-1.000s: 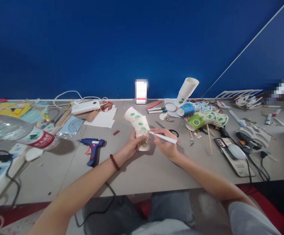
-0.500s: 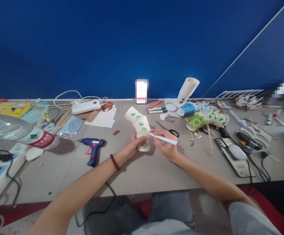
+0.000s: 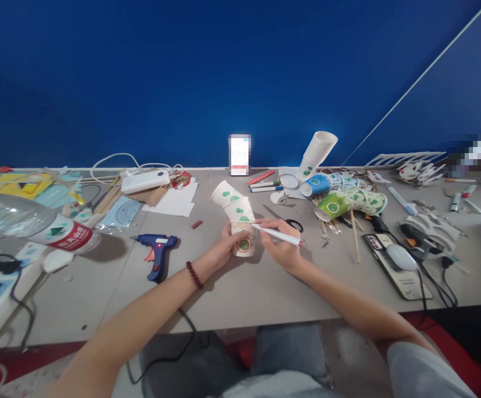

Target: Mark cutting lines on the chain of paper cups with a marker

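Observation:
A curved chain of three white paper cups (image 3: 239,210) with green prints stands in front of me, bending to the left at its top. My left hand (image 3: 224,247) is closed around the side of the lowest cup, which bears a round brown and green emblem. Between the fingers of my right hand (image 3: 281,249) is a white marker (image 3: 280,236), slanting with its tip at the joint between the lowest and middle cups. Whether the tip touches the paper I cannot tell. Behind the right hand lie scissors (image 3: 294,224) with black handles.
A blue glue gun (image 3: 157,251) lies to the left, near a plastic bottle (image 3: 70,235) and a power strip (image 3: 8,293). At the right are blue cups (image 3: 318,185), green cups (image 3: 335,205), a leaning cup stack (image 3: 318,152), and a phone (image 3: 397,276) under a white mouse (image 3: 401,257).

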`<state>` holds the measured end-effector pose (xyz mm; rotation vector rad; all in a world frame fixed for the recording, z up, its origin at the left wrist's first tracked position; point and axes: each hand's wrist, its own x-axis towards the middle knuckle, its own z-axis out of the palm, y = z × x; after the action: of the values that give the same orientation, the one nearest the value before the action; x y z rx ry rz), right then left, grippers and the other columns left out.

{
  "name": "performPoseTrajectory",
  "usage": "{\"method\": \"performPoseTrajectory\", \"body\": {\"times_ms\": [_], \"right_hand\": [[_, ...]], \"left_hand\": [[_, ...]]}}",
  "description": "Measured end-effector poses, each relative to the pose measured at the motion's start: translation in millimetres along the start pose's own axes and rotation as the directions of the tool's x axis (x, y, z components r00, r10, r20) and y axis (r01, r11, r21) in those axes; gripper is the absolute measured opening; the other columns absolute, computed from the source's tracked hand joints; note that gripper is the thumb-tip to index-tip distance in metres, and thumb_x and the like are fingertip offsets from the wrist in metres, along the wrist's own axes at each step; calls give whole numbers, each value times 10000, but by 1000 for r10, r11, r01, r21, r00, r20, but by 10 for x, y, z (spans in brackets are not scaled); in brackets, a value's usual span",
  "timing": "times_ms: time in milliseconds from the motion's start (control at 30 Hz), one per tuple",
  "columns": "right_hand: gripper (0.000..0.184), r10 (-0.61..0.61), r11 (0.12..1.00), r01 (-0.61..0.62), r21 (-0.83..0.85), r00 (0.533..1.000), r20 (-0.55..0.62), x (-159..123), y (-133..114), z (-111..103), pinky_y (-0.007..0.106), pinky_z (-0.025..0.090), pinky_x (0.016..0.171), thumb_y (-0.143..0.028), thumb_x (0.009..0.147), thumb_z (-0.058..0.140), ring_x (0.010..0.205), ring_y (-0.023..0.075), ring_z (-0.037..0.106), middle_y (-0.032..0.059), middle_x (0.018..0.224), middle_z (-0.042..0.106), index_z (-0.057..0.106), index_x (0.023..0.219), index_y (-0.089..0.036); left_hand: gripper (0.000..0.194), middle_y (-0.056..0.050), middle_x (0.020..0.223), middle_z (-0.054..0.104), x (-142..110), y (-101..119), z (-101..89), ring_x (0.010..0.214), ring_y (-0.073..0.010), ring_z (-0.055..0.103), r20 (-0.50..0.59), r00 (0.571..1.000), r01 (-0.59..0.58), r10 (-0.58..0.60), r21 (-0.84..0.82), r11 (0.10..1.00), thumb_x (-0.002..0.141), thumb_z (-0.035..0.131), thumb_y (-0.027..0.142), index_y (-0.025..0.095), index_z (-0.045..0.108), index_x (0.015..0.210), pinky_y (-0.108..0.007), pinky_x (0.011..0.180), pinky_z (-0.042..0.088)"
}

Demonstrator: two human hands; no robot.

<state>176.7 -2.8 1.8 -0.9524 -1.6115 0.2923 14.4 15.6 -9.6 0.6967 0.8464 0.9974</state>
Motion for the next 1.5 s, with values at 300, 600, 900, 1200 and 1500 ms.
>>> {"method": "performPoseTrajectory", "body": {"times_ms": [300,600,900,1200,1500], "right_hand": [[52,2,1000,-3,25,1000,21,-5,8,-9,385,630,769,-184,836,620,888,248,775,52,866,780,618,854,-233],[79,-4,1000,4,-4,1000,18,-26,22,-2,390,623,781,-163,826,629,894,246,770,55,873,774,635,866,-231],[17,43,993,-46,106,998,38,-29,14,-17,414,625,817,-237,877,613,940,257,764,64,871,763,627,884,-231],[29,36,993,-41,107,998,52,-47,18,-19,417,627,785,-246,867,631,967,295,760,53,834,748,610,887,-240],[37,30,999,-31,43,999,30,-25,11,-25,415,622,830,-225,874,612,996,273,752,61,890,766,628,901,-245]], "left_hand": [[602,-76,1008,695,-6,6,-4,892,-221,661,7,1000,-1,1,-1,1000,595,839,265,172,556,1118,-363,820,483],[593,-71,1013,692,-15,9,4,891,-218,659,-5,1000,8,-8,1,1000,609,837,258,175,542,1116,-368,816,485],[596,-69,1022,693,-18,12,-4,877,-205,657,19,1000,-13,13,-26,1000,609,851,275,172,557,1118,-359,814,482],[710,-58,1079,686,-19,-3,14,928,-210,666,-2,999,-54,54,-62,997,611,863,220,225,476,1206,-373,854,488],[624,-48,1065,694,11,-1,-13,946,-208,663,-7,1000,-26,26,-90,996,647,831,231,223,500,1176,-367,874,485]]}}
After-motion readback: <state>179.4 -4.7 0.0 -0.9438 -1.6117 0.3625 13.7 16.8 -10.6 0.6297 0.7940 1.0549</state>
